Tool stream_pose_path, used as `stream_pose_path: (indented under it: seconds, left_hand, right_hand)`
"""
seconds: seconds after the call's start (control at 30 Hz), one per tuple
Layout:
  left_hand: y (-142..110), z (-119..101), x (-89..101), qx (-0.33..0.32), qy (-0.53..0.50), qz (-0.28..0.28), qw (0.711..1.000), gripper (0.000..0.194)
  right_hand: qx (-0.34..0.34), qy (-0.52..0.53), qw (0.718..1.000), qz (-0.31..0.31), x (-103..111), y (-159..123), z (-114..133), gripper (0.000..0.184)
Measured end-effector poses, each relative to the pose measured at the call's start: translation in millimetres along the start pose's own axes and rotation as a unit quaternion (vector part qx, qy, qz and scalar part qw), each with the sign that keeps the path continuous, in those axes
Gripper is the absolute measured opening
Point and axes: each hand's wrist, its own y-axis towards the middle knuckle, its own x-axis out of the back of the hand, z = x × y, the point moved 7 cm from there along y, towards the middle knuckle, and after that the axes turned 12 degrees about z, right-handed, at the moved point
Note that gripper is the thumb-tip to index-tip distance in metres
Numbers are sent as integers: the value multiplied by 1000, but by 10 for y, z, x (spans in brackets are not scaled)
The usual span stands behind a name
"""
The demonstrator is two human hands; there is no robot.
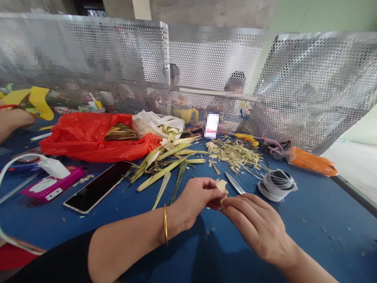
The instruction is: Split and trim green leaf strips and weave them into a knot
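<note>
Between the fingertips of both hands is a small pale piece of dried husk (221, 186). My left hand (198, 199), with a gold bangle at its wrist, pinches it from the left. Fingers bent together, my right hand (255, 225) meets it from the right and hides its lower end. Just beyond the right hand shows the blade of a pair of scissors (234, 183); the handles are hidden, so whether they lie on the table or rest in that hand is unclear. Green-yellow husk leaves (165, 171) lie ahead of my left hand.
Husk scraps (240, 154) are heaped ahead, with a spool of white string (277, 185) at right. Leftward lie a dark phone (98, 188), a magenta power strip (54, 182) and a red plastic bag (79, 135). Perforated metal panels (215, 55) stand behind. Another person's hand (14, 120) holds scissors at far left.
</note>
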Motion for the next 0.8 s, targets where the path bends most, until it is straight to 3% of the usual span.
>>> stream_pose_path:
  seconds: [0.23,0.57,0.7,0.8]
  left_hand:
    - [23,53,35,8,-2,-13,1000,27]
    - [-9,51,-31,2,10,7,1000,29]
    - [-11,31,-29,3,23,4,1000,26]
    - [0,14,-28,-1,33,4,999,26]
  right_hand:
    - [-145,149,978,-24,-49,-1,-234,13]
    - [-269,175,946,-38,-145,-92,-362,9]
    - [-351,254,901,-10,-265,-150,-467,9]
    - [-376,349,858,35,-399,-171,-488,19]
